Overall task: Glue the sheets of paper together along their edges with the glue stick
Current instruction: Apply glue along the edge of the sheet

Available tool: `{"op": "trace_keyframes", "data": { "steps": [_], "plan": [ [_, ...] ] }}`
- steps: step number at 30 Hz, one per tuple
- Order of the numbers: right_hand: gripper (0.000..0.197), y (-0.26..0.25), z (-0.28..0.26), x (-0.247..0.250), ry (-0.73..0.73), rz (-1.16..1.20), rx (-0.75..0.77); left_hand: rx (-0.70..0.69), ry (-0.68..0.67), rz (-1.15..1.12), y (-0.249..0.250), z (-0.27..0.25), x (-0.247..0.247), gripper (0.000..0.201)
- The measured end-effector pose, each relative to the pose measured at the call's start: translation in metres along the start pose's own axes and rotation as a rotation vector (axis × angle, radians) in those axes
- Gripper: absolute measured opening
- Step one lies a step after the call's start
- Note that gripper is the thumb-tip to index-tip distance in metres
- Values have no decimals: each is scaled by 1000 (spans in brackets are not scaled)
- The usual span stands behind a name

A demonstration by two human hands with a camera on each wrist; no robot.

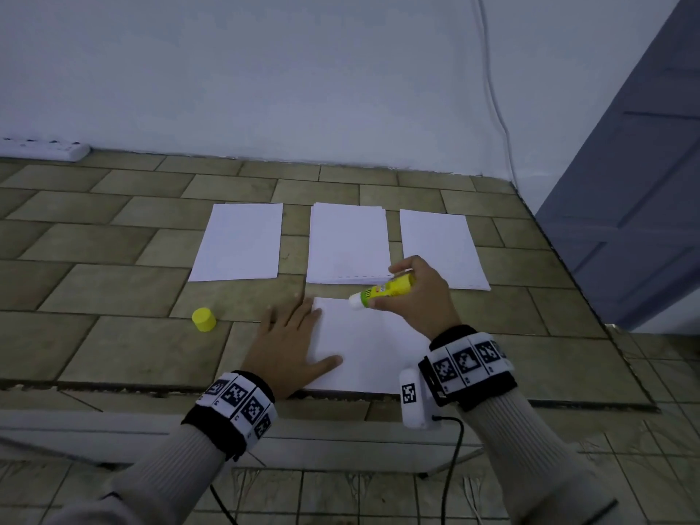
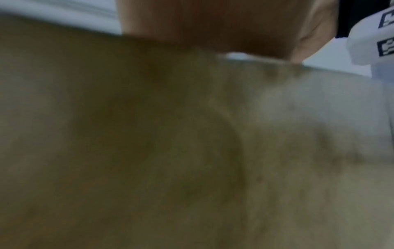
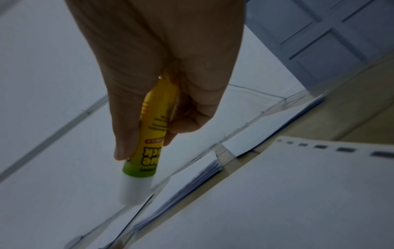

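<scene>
A white sheet of paper [image 1: 363, 346] lies nearest me on the tiled table. My left hand [image 1: 291, 342] rests flat on its left edge, fingers straight. My right hand [image 1: 416, 293] grips a yellow glue stick [image 1: 386, 291], uncapped, its white tip [image 1: 356, 303] at the sheet's far edge. In the right wrist view the glue stick [image 3: 152, 134] points down with its white tip [image 3: 134, 190] at the paper, fingers [image 3: 132, 101] curled round the tube. The left wrist view is blurred; only the tabletop [image 2: 192, 151] and part of my left hand [image 2: 202, 25] show.
Farther back lie three paper piles: left [image 1: 238, 242], middle [image 1: 348, 244], right [image 1: 439, 248]. The yellow cap [image 1: 203, 319] stands left of my left hand. A power strip [image 1: 45, 147] sits far left by the wall; a blue door [image 1: 636, 183] stands at right.
</scene>
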State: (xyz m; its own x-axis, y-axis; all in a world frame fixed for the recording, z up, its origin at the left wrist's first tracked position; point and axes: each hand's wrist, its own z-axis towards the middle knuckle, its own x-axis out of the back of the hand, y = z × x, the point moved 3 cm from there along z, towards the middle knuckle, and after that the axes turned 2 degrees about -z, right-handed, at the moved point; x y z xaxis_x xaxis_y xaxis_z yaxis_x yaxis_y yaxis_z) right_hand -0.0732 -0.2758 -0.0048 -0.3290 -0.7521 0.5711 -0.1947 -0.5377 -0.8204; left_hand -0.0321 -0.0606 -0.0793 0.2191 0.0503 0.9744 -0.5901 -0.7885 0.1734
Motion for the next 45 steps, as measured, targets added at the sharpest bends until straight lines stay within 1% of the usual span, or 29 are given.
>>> {"op": "trace_keyframes", "data": {
  "steps": [3, 7, 11, 15, 19, 21, 24, 27, 29, 33, 37, 41, 45],
  "plan": [
    [49, -9, 7, -12, -11, 13, -14, -31, 40, -43, -5, 0, -5, 119],
    [38, -24, 14, -34, -69, -14, 35, -32, 105, -115, -7, 0, -8, 111],
    [37, -37, 21, -58, -140, -163, 109, -32, 124, -164, -7, 0, -7, 110],
    [43, -44, 28, -75, -213, -355, 157, -29, 121, -155, -7, 0, -7, 110],
    [49, -47, 32, -81, -216, -373, 176, -32, 121, -146, -7, 0, -7, 116],
    [44, -46, 33, -84, -240, -363, 178, -27, 111, -130, -7, 0, -7, 120],
    [28, -42, 33, -86, -248, -385, 202, -23, 106, -122, -6, 0, -7, 122],
    [28, -38, 32, -85, -246, -400, 217, -19, 104, -122, -6, 0, -7, 121],
    [29, -35, 31, -80, -235, -416, 223, -17, 93, -117, -7, 0, -8, 123],
    [21, -19, 29, -55, -192, -402, 200, -16, 98, -123, -7, -1, -8, 123],
    [18, 13, 23, -15, -85, -304, 148, -9, 96, -104, -8, -2, -9, 123],
    [16, 39, 18, 23, 34, -298, 95, -3, 118, -112, -6, -3, -8, 122],
    [22, 58, 18, 45, 84, -328, 47, 2, 114, -124, -7, -2, -11, 119]
  ]
}}
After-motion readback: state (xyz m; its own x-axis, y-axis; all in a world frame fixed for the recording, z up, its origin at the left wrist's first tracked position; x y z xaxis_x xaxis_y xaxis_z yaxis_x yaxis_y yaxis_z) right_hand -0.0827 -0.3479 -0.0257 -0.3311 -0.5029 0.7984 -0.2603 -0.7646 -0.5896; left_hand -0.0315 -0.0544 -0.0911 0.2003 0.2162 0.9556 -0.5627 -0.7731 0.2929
